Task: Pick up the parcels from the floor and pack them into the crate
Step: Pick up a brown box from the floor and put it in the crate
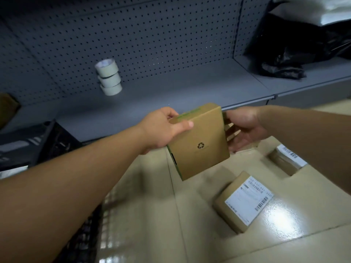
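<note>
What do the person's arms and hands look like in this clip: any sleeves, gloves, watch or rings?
Both forearms are bare along the whole length in view, with no sleeve showing. The left hand and the right hand wear no gloves. No watch, band or ring shows on either wrist or on the visible fingers.

Open tiled floor [152, 215] lies below the held brown cardboard box [199, 141]. Two labelled brown parcels [241, 202] [286, 160] occupy the floor to the right, apart from each other. A black plastic crate [34, 143] stands left. The grey shelf [171, 88] behind carries three stacked white tape rolls [109, 76] and black bags [296, 44].
</note>
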The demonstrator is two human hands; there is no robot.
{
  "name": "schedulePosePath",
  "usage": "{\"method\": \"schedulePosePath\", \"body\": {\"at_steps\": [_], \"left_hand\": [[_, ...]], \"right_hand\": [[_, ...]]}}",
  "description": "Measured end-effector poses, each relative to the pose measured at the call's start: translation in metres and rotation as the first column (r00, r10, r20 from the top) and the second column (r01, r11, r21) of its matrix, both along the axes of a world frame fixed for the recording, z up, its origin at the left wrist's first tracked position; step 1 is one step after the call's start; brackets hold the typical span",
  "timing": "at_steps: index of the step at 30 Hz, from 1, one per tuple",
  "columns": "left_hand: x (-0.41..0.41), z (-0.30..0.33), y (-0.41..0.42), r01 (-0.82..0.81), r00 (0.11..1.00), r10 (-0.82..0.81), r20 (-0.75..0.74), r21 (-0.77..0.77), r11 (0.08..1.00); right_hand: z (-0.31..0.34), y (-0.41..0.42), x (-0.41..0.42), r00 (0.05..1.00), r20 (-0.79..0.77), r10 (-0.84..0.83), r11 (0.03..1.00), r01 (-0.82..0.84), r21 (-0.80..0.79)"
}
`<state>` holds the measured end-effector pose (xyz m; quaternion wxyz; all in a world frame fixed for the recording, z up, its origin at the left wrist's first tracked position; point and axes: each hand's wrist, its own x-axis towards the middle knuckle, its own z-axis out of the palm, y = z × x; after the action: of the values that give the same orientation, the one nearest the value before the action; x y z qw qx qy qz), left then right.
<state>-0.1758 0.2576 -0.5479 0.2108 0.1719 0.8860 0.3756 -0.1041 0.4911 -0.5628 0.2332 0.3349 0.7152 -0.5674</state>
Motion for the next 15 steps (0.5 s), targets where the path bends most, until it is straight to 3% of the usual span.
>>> {"method": "schedulePosePath", "body": {"at_steps": [4, 7, 9, 12, 15], "left_hand": [[0.014, 0.013, -0.021, 0.125, 0.938, -0.16, -0.306, -0.132, 0.983], [0.022, 0.017, -0.036, 0.14, 0.919, -0.171, -0.355, -0.112, 0.984], [0.023, 0.018, -0.045, 0.079, 0.923, -0.091, -0.373, -0.047, 0.996], [0.017, 0.02, -0.058, -0.162, 0.947, 0.194, -0.254, 0.143, 0.976], [0.01, 0.026, -0.072, -0.404, 0.911, 0.41, 0.05, 0.318, 0.858]], "right_hand": [[0.006, -0.022, -0.014, 0.996, -0.077, -0.04, 0.996, 0.034, -0.08], [0.009, -0.037, -0.023, 0.988, -0.112, -0.104, 0.989, 0.09, -0.121], [0.011, -0.045, -0.028, 0.978, -0.159, -0.134, 0.985, 0.113, -0.132], [0.017, -0.058, -0.033, 0.946, -0.25, -0.206, 0.969, 0.162, -0.185], [0.021, -0.073, -0.041, 0.903, -0.341, -0.262, 0.957, 0.195, -0.217]]}}
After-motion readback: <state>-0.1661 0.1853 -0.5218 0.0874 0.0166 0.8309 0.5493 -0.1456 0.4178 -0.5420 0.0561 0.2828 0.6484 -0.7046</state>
